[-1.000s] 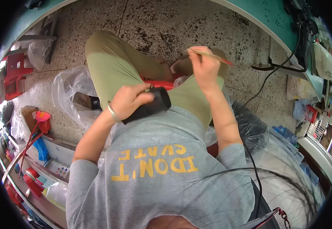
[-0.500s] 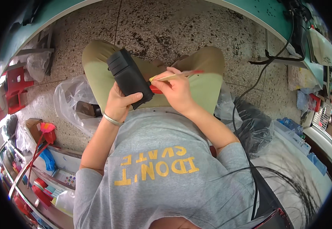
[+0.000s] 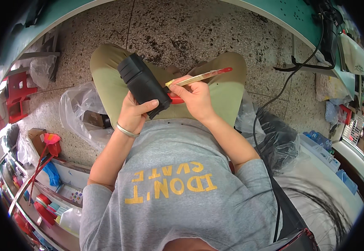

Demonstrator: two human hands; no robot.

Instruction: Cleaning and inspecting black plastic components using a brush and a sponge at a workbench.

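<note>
Two hands at work over the lap, seen from the head camera. Left hand clenched around the lower end of a black boxy device, thumb across its face, metal bangle on the wrist. Device tilted up and away, above the left thigh, clear of the speckled floor. Right hand pinching a thin brush near its middle, red handle tip pointing out to the right, pale working end right against the device's side; actual contact too small to tell. Small red part tucked under the right palm, just beside the device's lower corner.

Changed within the last second: device lifted from lying flat against the belly and turned upright, then leaned back a little; brush swung in from well out on the right to meet it. Judged from that, brushing of the device's side now under way rather than being set up.

Off to the sides: crumpled clear plastic bag by the left knee, black cable trailing down from the green table, red stool at far left.
</note>
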